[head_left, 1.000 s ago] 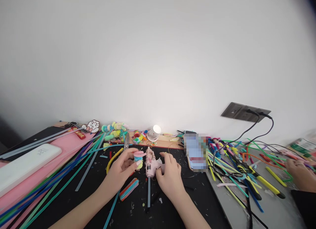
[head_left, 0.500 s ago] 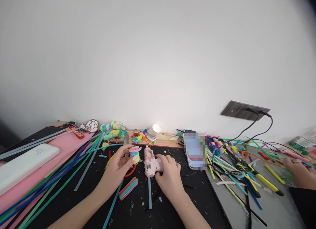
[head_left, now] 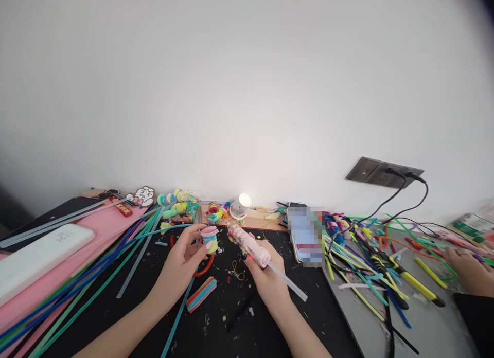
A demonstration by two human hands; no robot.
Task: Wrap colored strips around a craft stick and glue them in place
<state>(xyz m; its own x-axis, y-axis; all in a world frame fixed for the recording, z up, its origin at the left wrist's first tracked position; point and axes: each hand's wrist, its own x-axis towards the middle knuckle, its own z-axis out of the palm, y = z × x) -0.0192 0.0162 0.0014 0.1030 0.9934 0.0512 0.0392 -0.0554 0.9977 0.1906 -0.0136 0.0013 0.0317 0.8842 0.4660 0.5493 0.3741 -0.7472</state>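
Between the thumb and fingers of my left hand [head_left: 189, 255] is a small stack of coiled pipe cleaners [head_left: 209, 238], pink on top, then blue and yellow. My right hand [head_left: 270, 275] is closed around the handle of a pale pink glue gun [head_left: 249, 245]. Its nozzle points away and to the left, near the stack but apart from it. A translucent glue stick [head_left: 288, 282] juts out of its rear. A bundle of short striped pipe cleaners [head_left: 201, 294] lies on the black mat [head_left: 216, 335] below my left hand.
Long pipe cleaners [head_left: 88, 275] and a white box [head_left: 46, 260] lie at left. A paper cup [head_left: 241, 206] stands by the wall. Right are a phone [head_left: 304, 237], pliers [head_left: 417, 283] and another person's hand [head_left: 469, 270]. Cords hang from the wall socket [head_left: 384, 173].
My right hand has lifted and turned the glue gun, so its glue stick now slants toward the lower right. A thin yellowish loop shows where the gun lay. My left hand has barely moved.
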